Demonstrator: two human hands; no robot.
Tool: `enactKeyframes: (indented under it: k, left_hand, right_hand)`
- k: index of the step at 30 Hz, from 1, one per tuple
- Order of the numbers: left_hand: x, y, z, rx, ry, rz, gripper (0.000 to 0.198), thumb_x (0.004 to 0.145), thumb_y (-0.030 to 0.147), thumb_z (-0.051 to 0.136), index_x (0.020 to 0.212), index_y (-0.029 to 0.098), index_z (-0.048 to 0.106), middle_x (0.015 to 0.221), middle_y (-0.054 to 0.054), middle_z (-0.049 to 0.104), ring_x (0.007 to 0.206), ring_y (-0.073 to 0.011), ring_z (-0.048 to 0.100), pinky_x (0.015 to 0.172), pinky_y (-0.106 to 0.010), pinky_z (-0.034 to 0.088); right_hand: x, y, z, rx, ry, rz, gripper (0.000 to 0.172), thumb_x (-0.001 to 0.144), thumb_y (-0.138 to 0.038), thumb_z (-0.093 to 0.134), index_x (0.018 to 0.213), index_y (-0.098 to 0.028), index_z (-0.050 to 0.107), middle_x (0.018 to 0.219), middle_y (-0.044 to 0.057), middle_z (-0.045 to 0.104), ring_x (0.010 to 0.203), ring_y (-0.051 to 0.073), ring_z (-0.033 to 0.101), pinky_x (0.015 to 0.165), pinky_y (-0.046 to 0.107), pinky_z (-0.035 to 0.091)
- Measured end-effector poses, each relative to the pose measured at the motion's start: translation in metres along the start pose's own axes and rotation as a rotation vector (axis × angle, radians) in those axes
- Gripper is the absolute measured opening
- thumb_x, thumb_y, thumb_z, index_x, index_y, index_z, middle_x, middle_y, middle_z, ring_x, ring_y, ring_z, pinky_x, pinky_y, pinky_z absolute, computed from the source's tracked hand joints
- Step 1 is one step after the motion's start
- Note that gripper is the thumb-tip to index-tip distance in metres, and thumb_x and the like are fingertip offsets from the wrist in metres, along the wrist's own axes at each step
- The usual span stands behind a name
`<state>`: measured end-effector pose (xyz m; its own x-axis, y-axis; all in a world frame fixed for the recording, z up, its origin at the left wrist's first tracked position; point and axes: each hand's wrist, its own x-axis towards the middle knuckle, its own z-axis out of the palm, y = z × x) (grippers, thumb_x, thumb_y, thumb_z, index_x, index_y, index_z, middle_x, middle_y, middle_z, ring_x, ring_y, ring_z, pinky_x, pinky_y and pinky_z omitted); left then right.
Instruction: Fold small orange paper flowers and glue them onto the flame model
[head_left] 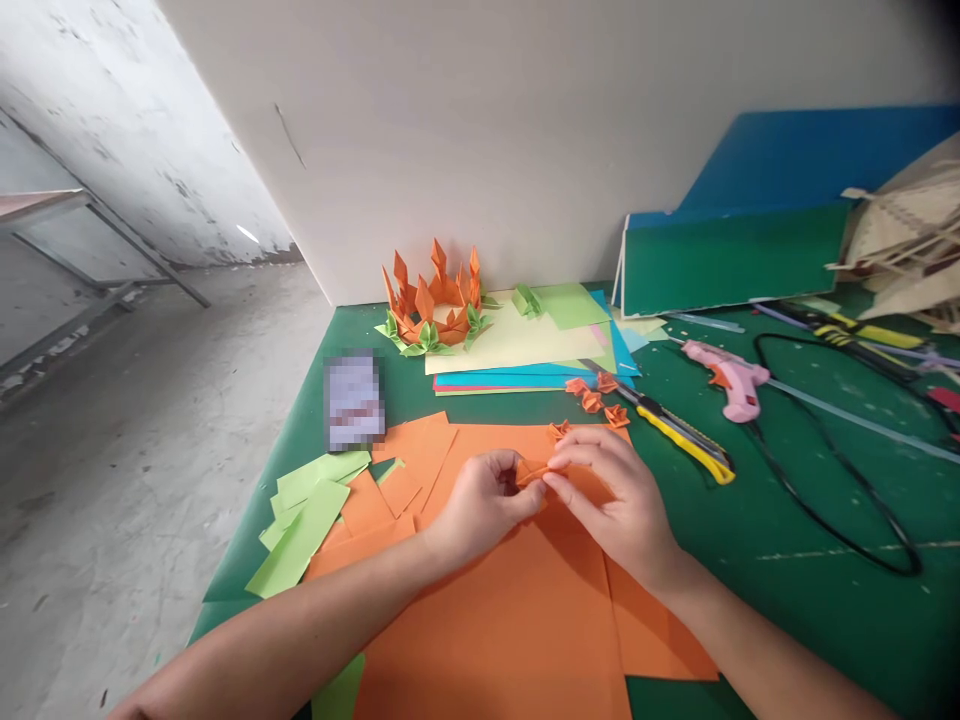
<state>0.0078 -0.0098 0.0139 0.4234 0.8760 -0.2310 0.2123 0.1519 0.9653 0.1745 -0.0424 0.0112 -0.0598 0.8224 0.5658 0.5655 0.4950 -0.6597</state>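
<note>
Between my two hands is a small folded piece of orange paper (534, 472). My left hand (487, 500) pinches its left side, fingers curled and partly hiding it. The thumb and fingertips of my right hand (616, 490) close on its right end. Both hands are above large orange paper sheets (510, 610). Just beyond the right hand lie several small folded orange paper pieces (592, 401). Farther back stands an orange folded-paper crown (437, 300) with pointed tips and green paper leaves round its base.
Green paper strips (300, 535) and a blurred-out rectangular object (354, 402) lie left. Coloured sheets (495, 345) are stacked behind. On the right are a yellow utility knife (686, 440), a pink glue gun (726, 378) with a looping black cord (840, 480), and a green board (735, 262).
</note>
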Motion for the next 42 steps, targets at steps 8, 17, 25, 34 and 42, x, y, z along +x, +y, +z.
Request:
enactKeyframes:
  k: [8, 17, 25, 34, 42]
  left_hand:
    - [-0.001, 0.002, -0.002, 0.15, 0.042, 0.089, 0.014, 0.076, 0.027, 0.06, 0.07, 0.015, 0.057, 0.059, 0.005, 0.037, 0.052, -0.0075, 0.033, 0.047, -0.022, 0.027]
    - [-0.002, 0.005, -0.003, 0.117, 0.02, 0.081, 0.015, 0.075, 0.028, 0.062, 0.069, 0.015, 0.056, 0.056, 0.007, 0.031, 0.053, -0.0074, 0.029, 0.047, -0.023, 0.024]
    - [-0.002, 0.004, -0.003, -0.162, -0.082, -0.036, 0.028, 0.073, 0.038, 0.067, 0.067, 0.018, 0.049, 0.053, 0.008, 0.036, 0.048, -0.0073, 0.039, 0.046, -0.022, 0.03]
    - [-0.002, 0.008, -0.004, -0.261, -0.081, -0.094, 0.033, 0.069, 0.038, 0.074, 0.065, 0.018, 0.048, 0.051, 0.009, 0.039, 0.049, -0.0082, 0.053, 0.047, -0.019, 0.034]
    - [-0.005, 0.016, -0.008, -0.344, -0.122, -0.097, 0.036, 0.066, 0.045, 0.078, 0.075, 0.016, 0.057, 0.056, 0.003, 0.058, 0.053, -0.0093, 0.056, 0.059, -0.024, 0.044]
  right_hand:
    - [0.002, 0.003, -0.001, -0.018, -0.044, -0.003, 0.007, 0.086, -0.017, 0.063, 0.086, -0.023, 0.06, 0.092, 0.002, 0.061, 0.093, 0.018, 0.059, 0.086, 0.034, 0.048]
    - [0.001, -0.002, -0.005, -0.065, -0.003, -0.129, 0.013, 0.084, -0.01, 0.063, 0.088, -0.022, 0.063, 0.091, 0.004, 0.061, 0.088, 0.018, 0.059, 0.08, 0.033, 0.049]
    - [0.001, 0.0, -0.009, -0.127, 0.03, -0.29, 0.025, 0.082, -0.005, 0.065, 0.099, -0.023, 0.066, 0.088, 0.004, 0.065, 0.082, 0.018, 0.059, 0.072, 0.033, 0.049]
    - [0.001, 0.005, -0.014, -0.199, -0.047, -0.415, 0.03, 0.085, -0.002, 0.057, 0.107, -0.02, 0.065, 0.094, 0.008, 0.064, 0.088, 0.02, 0.059, 0.073, 0.033, 0.052]
    - [0.002, 0.008, -0.02, -0.234, -0.058, -0.443, 0.039, 0.086, -0.005, 0.054, 0.117, -0.025, 0.062, 0.103, 0.008, 0.065, 0.093, 0.021, 0.062, 0.076, 0.036, 0.055]
